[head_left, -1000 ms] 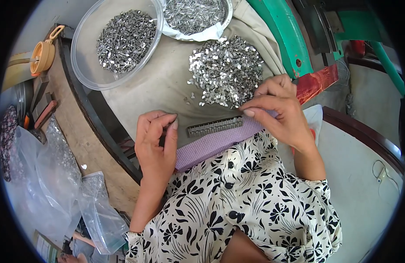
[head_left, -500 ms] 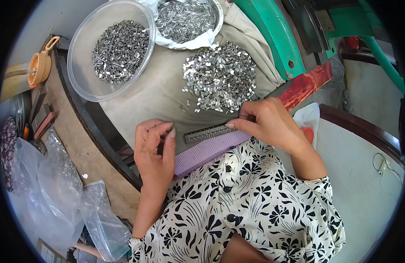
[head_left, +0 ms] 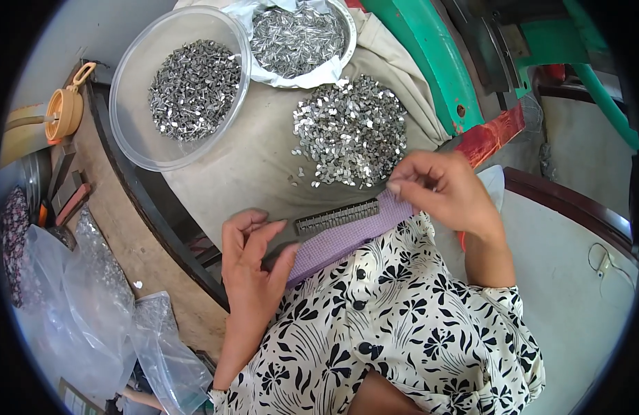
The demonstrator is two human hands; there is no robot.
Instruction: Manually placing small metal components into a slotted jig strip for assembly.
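A dark slotted metal block [head_left: 336,217], its row of slots filled with small metal parts, lies along a purple textured pad [head_left: 319,253] near my body. My left hand [head_left: 254,266] is open just left of the block, thumb and fingers apart, with nothing visible in it. Off the block's right end, my right hand [head_left: 449,190] is raised with thumb and forefinger pinched together; whatever may be between them is too small to make out. Beyond the block, a pile of small flat silvery metal pieces [head_left: 350,135] rests on a beige cloth [head_left: 264,138].
Behind the pile stands a white-lined bowl [head_left: 352,38] of shiny metal pins [head_left: 292,38]. Left of it sits a clear plastic bowl [head_left: 136,149] with dark metal parts [head_left: 195,90]. A green metal frame [head_left: 430,62] borders the right; clear plastic bags [head_left: 84,304] lie at lower left.
My right hand has come off the block's right end and moved slightly right. My left hand's thumb and fingers have spread from a near pinch, and the hand sits a little lower.
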